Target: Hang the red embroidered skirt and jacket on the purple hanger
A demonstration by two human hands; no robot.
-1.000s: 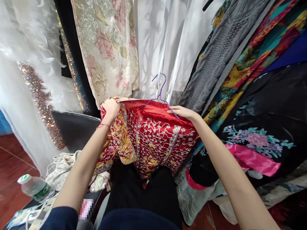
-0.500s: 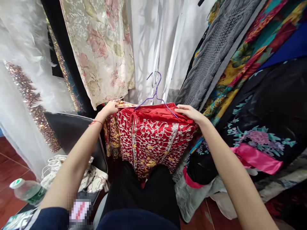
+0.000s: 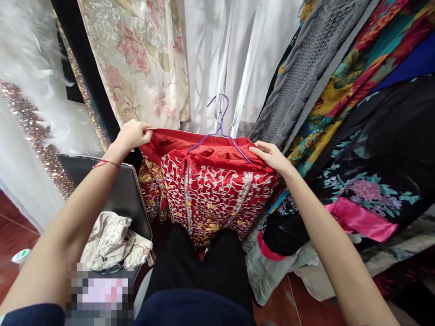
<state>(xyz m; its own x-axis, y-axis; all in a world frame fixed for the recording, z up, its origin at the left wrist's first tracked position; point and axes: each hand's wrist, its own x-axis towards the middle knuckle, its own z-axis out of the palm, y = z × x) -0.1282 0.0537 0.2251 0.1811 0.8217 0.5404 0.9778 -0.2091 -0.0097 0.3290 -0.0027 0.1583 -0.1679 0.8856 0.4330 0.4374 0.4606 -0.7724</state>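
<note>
Both arms outstretched, left hand (image 3: 133, 134) and right hand (image 3: 272, 155) pinch red garment (image 3: 214, 190).

The purple hanger (image 3: 220, 131) has its lower bar buried inside the red garment (image 3: 214, 190); a bottle cap (image 3: 21, 256) sits half cut off at the left edge; a pixelated patch (image 3: 100, 292) hides whatever lies there.

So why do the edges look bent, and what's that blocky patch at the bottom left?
Head view: the wide lens bows the hanging clothes outward at the borders; the patch is deliberate pixelation, not blur. Light is bright and even, the white curtain carries soft shadows, and the red garment with both hands is sharp.
</note>
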